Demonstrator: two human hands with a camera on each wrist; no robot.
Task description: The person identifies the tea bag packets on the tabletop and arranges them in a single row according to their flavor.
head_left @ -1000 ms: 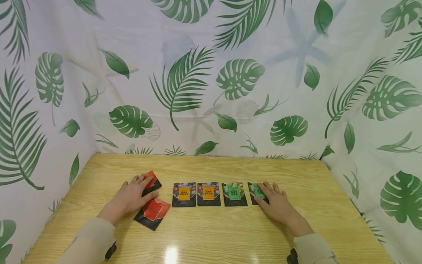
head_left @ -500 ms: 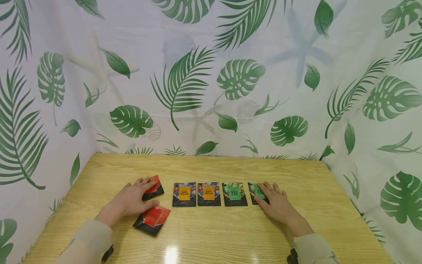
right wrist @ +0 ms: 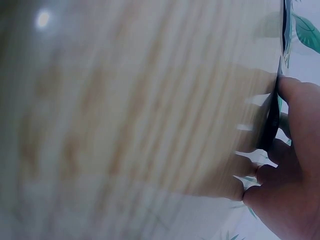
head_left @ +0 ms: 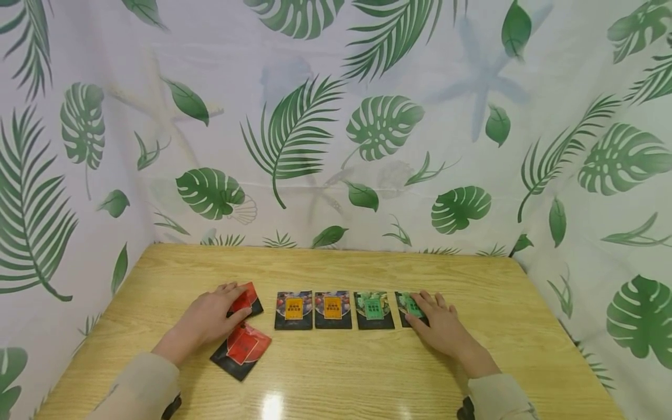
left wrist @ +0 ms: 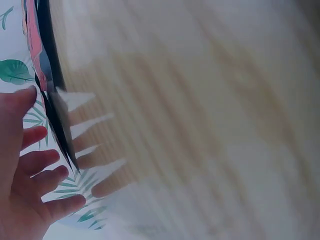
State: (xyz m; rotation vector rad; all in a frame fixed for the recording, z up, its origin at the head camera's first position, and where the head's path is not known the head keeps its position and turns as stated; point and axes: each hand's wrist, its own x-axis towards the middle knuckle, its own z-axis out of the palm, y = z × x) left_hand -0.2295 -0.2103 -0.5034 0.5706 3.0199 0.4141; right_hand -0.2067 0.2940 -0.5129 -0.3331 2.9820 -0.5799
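Two red-and-black packets lie askew at the left of the table in the head view. On the farther red packet (head_left: 254,298) rest the fingertips of my left hand (head_left: 209,315), its thumb out to the side; the hand hides part of that packet. The nearer red packet (head_left: 242,351) lies tilted just below the thumb. My right hand (head_left: 444,328) rests with extended fingers on the rightmost green packet (head_left: 404,303), partly covering it. In the right wrist view, this packet's dark edge (right wrist: 270,122) shows beside the fingers.
Left of the covered green packet, another green-labelled packet (head_left: 374,310) and two orange-labelled packets (head_left: 293,311) lie side by side in a row. The wooden table (head_left: 336,373) meets a leaf-printed cloth (head_left: 315,146) at its back and sides.
My left hand has slid the farther red packet slightly right and toward me, turning it a little. The nearer red packet has shifted slightly toward me. My right hand stays put.
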